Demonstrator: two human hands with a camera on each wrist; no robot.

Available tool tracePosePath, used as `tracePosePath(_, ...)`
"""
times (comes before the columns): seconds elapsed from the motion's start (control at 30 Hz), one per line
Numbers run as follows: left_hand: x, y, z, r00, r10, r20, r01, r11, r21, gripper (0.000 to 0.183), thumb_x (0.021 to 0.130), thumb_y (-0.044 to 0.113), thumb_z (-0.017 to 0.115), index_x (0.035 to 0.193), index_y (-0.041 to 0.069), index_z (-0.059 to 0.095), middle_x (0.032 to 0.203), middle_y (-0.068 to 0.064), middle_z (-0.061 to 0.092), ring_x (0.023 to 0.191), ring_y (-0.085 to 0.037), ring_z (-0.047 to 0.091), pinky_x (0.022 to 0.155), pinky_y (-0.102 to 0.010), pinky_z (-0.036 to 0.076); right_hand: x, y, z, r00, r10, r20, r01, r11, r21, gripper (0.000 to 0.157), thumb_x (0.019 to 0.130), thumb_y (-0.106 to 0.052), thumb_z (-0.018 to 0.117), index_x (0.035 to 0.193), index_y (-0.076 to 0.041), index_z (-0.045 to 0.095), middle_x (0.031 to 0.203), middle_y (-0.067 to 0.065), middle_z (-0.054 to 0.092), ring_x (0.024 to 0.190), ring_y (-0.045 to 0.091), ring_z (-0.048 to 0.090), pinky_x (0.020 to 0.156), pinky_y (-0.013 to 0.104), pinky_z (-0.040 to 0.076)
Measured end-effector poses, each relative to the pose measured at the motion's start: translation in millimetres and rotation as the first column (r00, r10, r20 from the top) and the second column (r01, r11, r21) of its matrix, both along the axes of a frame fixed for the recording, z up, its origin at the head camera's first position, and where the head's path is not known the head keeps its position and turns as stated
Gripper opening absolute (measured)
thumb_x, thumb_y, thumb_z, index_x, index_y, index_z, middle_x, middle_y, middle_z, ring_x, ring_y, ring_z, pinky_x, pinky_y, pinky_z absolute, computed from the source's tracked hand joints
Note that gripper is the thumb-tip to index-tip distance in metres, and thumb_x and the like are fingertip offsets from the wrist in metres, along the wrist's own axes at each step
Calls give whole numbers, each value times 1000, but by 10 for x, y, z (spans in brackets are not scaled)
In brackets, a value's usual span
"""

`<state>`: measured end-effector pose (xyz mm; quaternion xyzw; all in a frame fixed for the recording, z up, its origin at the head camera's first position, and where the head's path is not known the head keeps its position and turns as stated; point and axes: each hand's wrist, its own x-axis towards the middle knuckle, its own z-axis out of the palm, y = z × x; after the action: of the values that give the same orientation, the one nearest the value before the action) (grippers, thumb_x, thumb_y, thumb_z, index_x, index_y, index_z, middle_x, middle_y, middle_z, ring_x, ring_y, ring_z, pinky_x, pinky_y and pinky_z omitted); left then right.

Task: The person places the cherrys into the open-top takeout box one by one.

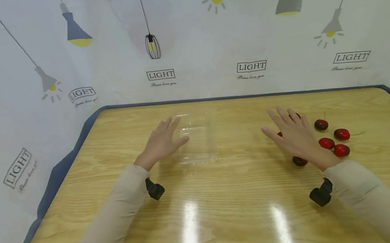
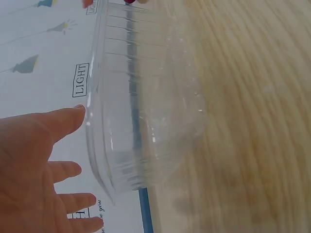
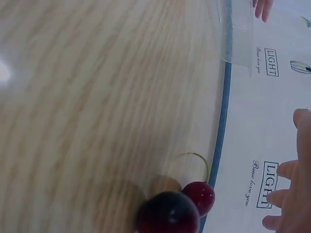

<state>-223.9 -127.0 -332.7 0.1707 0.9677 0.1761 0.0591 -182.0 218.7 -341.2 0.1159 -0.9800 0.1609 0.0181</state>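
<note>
A clear plastic box (image 1: 197, 145) stands on the table left of centre, its ribbed wall filling much of the left wrist view. My left hand (image 1: 161, 141) hovers by the box's left side, fingers extended and thumb apart, gripping nothing. Over on the right, several dark red cherries (image 1: 341, 134) lie loosely grouped, some with thin stems. My right hand (image 1: 294, 136) is held above the left part of that group with its fingers spread, hiding some cherries partly. In the right wrist view one dark cherry (image 3: 167, 213) sits in front of a stemmed cherry (image 3: 198, 198).
The wooden table (image 1: 230, 189) has a dark blue edge at the back and left. Behind it hangs a white backdrop (image 1: 201, 41) printed with lamps and LIGHT lettering. A small black camera (image 1: 156, 189) is strapped at the left wrist, another camera (image 1: 321, 193) at the right.
</note>
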Motion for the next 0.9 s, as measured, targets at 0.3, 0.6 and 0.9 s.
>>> tracePosePath(0.3, 73, -136, -13, 998, -16, 64, 0, 973, 233, 69, 86, 35, 54, 142, 13, 20, 143, -20, 14, 128, -38, 16, 98, -55, 18, 121, 135, -29, 1000, -15, -7, 15, 1000, -21, 69, 91, -53, 27, 143, -9, 13, 144, 22, 9, 129, 42, 1, 96, 62, -3)
tracePosePath(0.6, 87, -248, -80, 996, -15, 83, -12, 950, 312, 67, 85, 27, 57, 141, 11, 23, 134, -23, 28, 108, -39, 43, 85, -47, 40, 155, 280, -21, 1000, -1, -19, 0, 997, -81, 67, 93, -46, 29, 140, -1, 17, 140, 28, 13, 126, 48, 5, 95, 63, 1)
tracePosePath(0.9, 102, -290, -122, 994, -7, 114, -35, 931, 363, 61, 85, 24, 58, 137, 7, 32, 122, -25, 37, 89, -31, 53, 64, -35, 50, 272, 489, -41, 995, 35, -90, -55, 971, -233, 56, 94, -27, 40, 135, 8, 24, 135, 35, 21, 122, 51, 17, 93, 64, 12)
